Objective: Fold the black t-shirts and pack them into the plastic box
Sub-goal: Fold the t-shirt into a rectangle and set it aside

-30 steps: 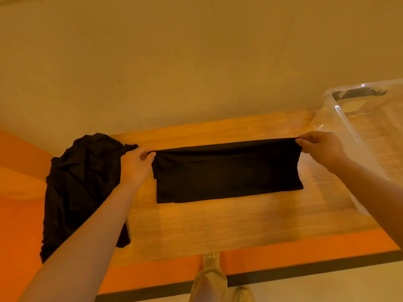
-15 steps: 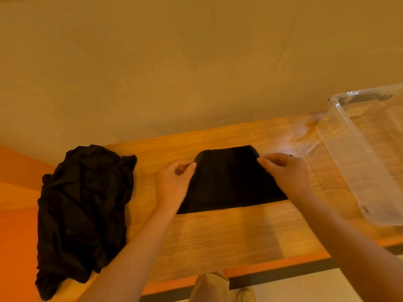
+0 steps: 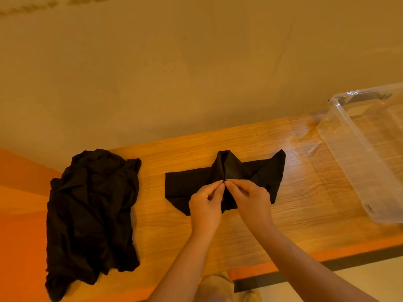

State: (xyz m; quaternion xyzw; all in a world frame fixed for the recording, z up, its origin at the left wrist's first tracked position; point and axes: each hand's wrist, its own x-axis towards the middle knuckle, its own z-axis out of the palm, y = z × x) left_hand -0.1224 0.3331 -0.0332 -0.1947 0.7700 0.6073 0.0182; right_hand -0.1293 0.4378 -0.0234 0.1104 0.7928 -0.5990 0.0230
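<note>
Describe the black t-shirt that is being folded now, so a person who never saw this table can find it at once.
On the wooden table, look between the clear plastic box at the right end and the crumpled black pile at the left end. The t-shirt being folded lies flat in the middle as a band. Unlike the pile, both hands, left and right, pinch its centre.

Plain indoor room: wooden table (image 3: 250,232) against bare beige wall (image 3: 174,73).

1 folded black t-shirt (image 3: 257,177), 1 crumpled black heap (image 3: 91,214), 1 plastic box (image 3: 357,158), 2 hands
</note>
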